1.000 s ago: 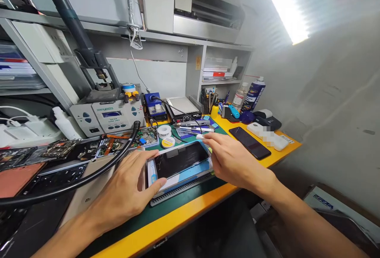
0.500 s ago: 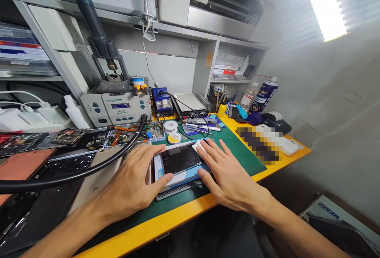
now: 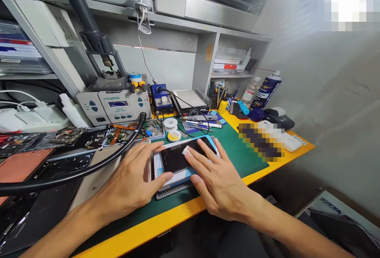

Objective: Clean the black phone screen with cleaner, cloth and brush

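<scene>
A black phone [image 3: 175,158] lies screen up on a blue and white box [image 3: 175,181], which rests on a perforated grey plate [image 3: 173,190]. My left hand [image 3: 133,175] is spread at the left end of the box, thumb on the near edge and fingers at the far edge. On the phone's screen, my right hand [image 3: 218,177] lies with its fingers apart. Its fingertips press a small white wipe [image 3: 186,150] flat against the glass. Part of the phone's right side is hidden under that hand.
A black hose [image 3: 118,157] arches over the left side from a soldering station [image 3: 117,107]. Phone parts [image 3: 29,171] cover the left. Solder spool [image 3: 170,124], tweezers [image 3: 204,124] and a hot plate [image 3: 192,109] stand behind. A spray can [image 3: 267,90] is at the back right.
My right hand has slid the white wipe leftward across the screen, uncovering the box's far right corner. My left hand stays at the box's left end. The view has shifted slightly.
</scene>
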`<state>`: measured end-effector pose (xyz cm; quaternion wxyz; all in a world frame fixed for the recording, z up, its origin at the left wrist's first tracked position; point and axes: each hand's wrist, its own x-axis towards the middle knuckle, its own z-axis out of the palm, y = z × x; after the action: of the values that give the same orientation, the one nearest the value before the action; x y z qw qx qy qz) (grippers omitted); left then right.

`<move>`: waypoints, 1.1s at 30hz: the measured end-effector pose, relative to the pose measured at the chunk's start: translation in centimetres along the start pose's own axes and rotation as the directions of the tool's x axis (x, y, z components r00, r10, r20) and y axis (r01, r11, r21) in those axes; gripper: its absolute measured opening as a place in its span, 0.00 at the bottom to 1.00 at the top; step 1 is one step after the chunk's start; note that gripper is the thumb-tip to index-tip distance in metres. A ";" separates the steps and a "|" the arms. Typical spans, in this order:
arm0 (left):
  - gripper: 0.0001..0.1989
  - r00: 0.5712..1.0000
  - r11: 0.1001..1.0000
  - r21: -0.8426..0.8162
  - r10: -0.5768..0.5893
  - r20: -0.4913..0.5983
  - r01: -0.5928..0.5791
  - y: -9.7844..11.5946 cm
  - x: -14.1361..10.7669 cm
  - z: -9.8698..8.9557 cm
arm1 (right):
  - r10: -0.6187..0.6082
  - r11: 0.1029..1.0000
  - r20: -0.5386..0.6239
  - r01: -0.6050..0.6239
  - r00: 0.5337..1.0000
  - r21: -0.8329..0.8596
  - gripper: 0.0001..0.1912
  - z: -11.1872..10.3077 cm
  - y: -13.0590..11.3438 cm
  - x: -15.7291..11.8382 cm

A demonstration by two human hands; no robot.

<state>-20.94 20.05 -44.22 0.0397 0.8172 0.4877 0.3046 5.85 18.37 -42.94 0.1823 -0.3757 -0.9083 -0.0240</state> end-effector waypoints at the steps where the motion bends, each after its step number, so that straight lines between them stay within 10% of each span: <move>1: 0.32 1.000 1.000 0.001 -0.006 0.002 0.006 0.0 0.0 -0.1 | 0.024 0.999 -0.005 -0.024 1.000 -0.031 0.27 -0.2 0.9 -0.4; 6: 0.33 1.000 1.000 -0.009 -0.020 0.005 0.020 0.1 0.0 -0.1 | 0.104 0.990 -0.004 -0.104 0.995 -0.091 0.26 -0.7 3.2 -1.4; 16: 0.32 1.000 1.000 -0.024 0.012 -0.019 -0.012 -0.4 -0.2 0.4 | -0.049 0.966 -0.051 0.060 0.997 0.253 0.25 0.6 -3.3 0.1; 21: 0.33 1.000 1.000 -0.015 -0.001 -0.008 0.001 -0.5 -0.1 0.3 | 0.081 0.849 -0.215 0.045 0.973 0.526 0.23 -0.9 0.0 -1.8; 27: 0.33 0.999 1.000 0.003 -0.030 0.021 0.030 -0.4 -0.1 0.0 | 0.162 0.981 -0.213 -0.134 0.964 0.143 0.22 -1.3 4.3 -1.5; 33: 0.32 0.991 0.991 0.076 0.101 0.084 -0.107 -0.4 0.1 -0.9 | 0.014 1.000 -0.095 -0.015 0.995 -0.008 0.24 0.8 0.3 0.3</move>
<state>-21.74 20.13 -43.63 0.0103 0.8540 0.4542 0.2535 5.56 18.91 -43.59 0.2237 -0.3816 -0.8957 -0.0445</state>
